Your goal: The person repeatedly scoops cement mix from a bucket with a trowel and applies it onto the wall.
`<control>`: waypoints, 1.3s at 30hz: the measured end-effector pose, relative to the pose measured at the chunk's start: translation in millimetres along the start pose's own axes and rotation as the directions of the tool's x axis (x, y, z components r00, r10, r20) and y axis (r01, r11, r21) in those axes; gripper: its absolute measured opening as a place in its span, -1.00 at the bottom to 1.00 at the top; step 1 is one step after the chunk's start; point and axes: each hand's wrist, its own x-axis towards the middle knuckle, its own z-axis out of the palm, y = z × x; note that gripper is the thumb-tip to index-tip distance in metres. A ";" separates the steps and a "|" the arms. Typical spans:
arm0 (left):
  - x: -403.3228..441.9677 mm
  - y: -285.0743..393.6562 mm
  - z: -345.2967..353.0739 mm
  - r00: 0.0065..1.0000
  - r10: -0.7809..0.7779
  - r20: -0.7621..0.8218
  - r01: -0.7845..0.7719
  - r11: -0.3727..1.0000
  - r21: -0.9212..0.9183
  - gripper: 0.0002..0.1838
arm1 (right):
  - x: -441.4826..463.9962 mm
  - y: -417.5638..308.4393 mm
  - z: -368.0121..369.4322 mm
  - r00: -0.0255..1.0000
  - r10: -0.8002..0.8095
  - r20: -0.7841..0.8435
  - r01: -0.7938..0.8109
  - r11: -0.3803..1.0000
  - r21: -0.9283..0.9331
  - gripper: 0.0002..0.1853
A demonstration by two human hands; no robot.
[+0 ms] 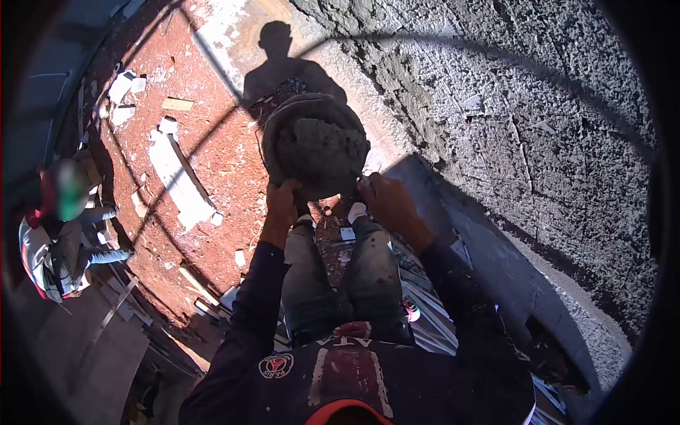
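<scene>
A round, dark bucket [272, 152] hangs in front of my legs, with a lumpy grey heap of wet mortar [319, 142] in it. My left hand [282, 204] is closed on the near left part of the rim. On the near right side, my right hand [386, 202] is also closed at the rim, its fingers partly hidden in shadow. Below the bucket, my shoes and trouser legs [340, 269] show.
A rough, grey plastered wall [524, 106] rises along the right. Red soil [219, 156] lies to the left, with a long pale board [180, 180] and scattered scraps. Another person [64, 234] is at the far left. Stacked strips [432, 319] lie beside my right leg.
</scene>
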 end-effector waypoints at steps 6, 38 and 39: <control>-10.1 -0.4 37.8 0.998 0.020 0.058 0.003 0.931 -0.365 -0.48 | 5.1 20.1 -38.7 0.950 -0.252 0.186 0.039 0.686 0.727 -0.63; -84.7 -37.3 129.0 1.000 0.002 -0.017 0.003 0.968 0.251 -0.51 | -70.8 145.4 -142.1 0.964 -0.001 0.265 0.072 0.963 -0.259 -0.71; -88.3 -31.8 129.2 0.999 0.034 -0.003 -0.031 0.952 0.304 -0.53 | -62.2 133.6 -144.5 0.992 -0.030 0.122 0.072 0.933 -0.353 -0.76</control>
